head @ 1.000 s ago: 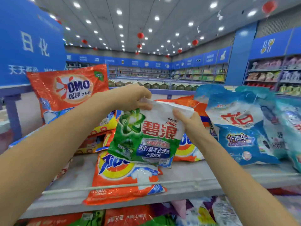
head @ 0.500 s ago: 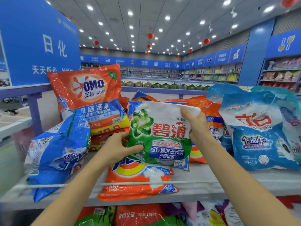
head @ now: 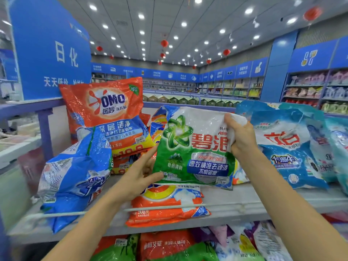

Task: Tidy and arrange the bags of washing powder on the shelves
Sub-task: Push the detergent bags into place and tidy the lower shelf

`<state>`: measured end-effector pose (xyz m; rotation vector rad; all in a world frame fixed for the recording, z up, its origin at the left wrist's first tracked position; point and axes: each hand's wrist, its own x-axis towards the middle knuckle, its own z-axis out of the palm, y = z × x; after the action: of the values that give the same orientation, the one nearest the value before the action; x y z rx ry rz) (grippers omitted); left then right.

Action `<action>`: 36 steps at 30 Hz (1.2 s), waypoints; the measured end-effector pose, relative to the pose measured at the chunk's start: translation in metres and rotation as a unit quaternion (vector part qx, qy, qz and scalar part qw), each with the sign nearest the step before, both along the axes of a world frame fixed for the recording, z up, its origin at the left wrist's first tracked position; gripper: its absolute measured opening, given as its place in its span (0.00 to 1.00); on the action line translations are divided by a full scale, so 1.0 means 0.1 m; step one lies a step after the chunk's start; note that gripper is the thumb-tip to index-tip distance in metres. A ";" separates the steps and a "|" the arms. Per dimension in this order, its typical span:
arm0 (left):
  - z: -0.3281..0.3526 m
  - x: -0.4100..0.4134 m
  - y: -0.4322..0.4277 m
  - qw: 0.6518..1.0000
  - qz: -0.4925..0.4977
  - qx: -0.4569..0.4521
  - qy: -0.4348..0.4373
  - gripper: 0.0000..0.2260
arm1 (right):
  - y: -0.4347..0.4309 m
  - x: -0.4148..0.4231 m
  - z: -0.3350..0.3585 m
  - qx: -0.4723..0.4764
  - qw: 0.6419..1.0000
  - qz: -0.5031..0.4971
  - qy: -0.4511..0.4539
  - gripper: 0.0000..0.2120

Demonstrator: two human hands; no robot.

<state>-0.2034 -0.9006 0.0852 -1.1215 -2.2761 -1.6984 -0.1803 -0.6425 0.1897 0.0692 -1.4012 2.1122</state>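
Held bag: a green-and-white Ariel bag (head: pixel 194 147) is held upright at the centre of the frame, printed face to the camera, raised clear of the shelf board.
Left hand: the left hand (head: pixel 139 176) is closed on the bag's lower left corner, with the thumb laid on the front and the fingers tucked behind, so that the weight is taken from below.
Right hand: the right hand (head: pixel 239 136) is clenched round the upper right corner, with the film bunched under the fingers, and the top is thereby kept from flopping over.
Reason for the hold: opposite corners are gripped, presumably so that a soft, powder-filled pouch can be steered and stood face-out.
Shelf: a pale shelf (head: pixel 254 202) runs across the lower half of the frame, edged by a thin front rail (head: pixel 75 212), by which bags are kept from sliding off.
Contents, left: an orange OMO bag (head: pixel 109 110) is propped upright at upper left, and a blue bag (head: pixel 75 176) is slumped in front of it, down against the rail.
Contents, centre: an orange bag with a yellow bullseye (head: pixel 165 206) lies flat directly beneath the held bag, its near end pushed out under the rail.
Contents, right: a blue-and-white bag with red characters (head: pixel 282 147) is leant back among similar bags.
Lower shelf: more packed bags (head: pixel 160 245) are seen along the bottom edge.
Step judged: the Ariel bag is being stood in the central gap, and the flat bag probably needs righting first.
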 end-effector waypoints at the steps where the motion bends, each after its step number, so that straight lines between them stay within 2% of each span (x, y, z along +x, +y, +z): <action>1: 0.01 0.01 -0.03 1.000 -0.012 0.010 -0.002 0.34 | -0.01 0.05 0.05 -0.004 1.000 -0.008 0.005 0.03; 3: 0.03 0.04 -0.04 0.999 -0.042 0.010 -0.001 0.34 | -0.06 0.17 0.11 0.003 1.000 -0.013 0.011 0.04; 6: 0.01 0.06 -0.07 0.996 -0.091 -0.008 -0.011 0.35 | -0.16 0.34 0.17 0.033 0.999 -0.014 0.019 0.12; 9: 0.03 0.08 -0.03 0.992 -0.129 -0.010 -0.010 0.33 | -0.19 0.52 0.23 0.070 0.997 -0.021 0.028 0.04; 13: 0.14 0.15 0.39 0.975 -0.140 0.129 -0.116 0.30 | -0.10 0.80 0.24 0.089 0.994 -0.051 0.031 0.02; 16: 0.15 0.32 0.91 0.967 -0.116 0.169 -0.152 0.23 | 0.14 1.10 0.18 0.092 0.992 -0.084 0.015 0.07; 18: 0.12 0.46 1.23 0.964 -0.102 0.182 -0.167 0.17 | 0.39 1.36 0.14 0.109 0.987 -0.115 0.002 0.10; 22: 0.08 0.76 1.83 0.972 -0.103 0.144 -0.156 0.30 | 1.04 1.97 -0.02 0.160 0.972 -0.167 -0.038 0.09; 24: 0.05 0.94 2.15 0.975 -0.125 0.123 -0.140 0.30 | 1.36 2.28 -0.13 0.156 0.966 -0.201 -0.048 0.09; 28: -0.13 1.42 2.89 0.983 -0.139 0.096 -0.077 0.12 | 2.03 2.90 -0.31 0.157 0.945 -0.280 -0.064 0.08; 31: -0.22 1.84 3.54 0.978 -0.166 0.103 -0.073 0.08 | 2.60 3.37 -0.41 0.190 0.913 -0.347 -0.100 0.14; 34: -0.27 2.21 4.25 0.970 -0.194 0.105 -0.102 0.13 | 3.22 3.79 -0.48 0.216 0.891 -0.381 -0.119 0.09; 36: -0.31 2.44 4.71 0.968 -0.199 0.110 -0.110 0.21 | 3.61 4.05 -0.51 0.225 0.882 -0.394 -0.131 0.09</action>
<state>0.0411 -0.4296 0.0545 -1.4781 -1.9989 -2.2609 0.2249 -0.2815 0.1389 -0.5362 -1.6754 1.1315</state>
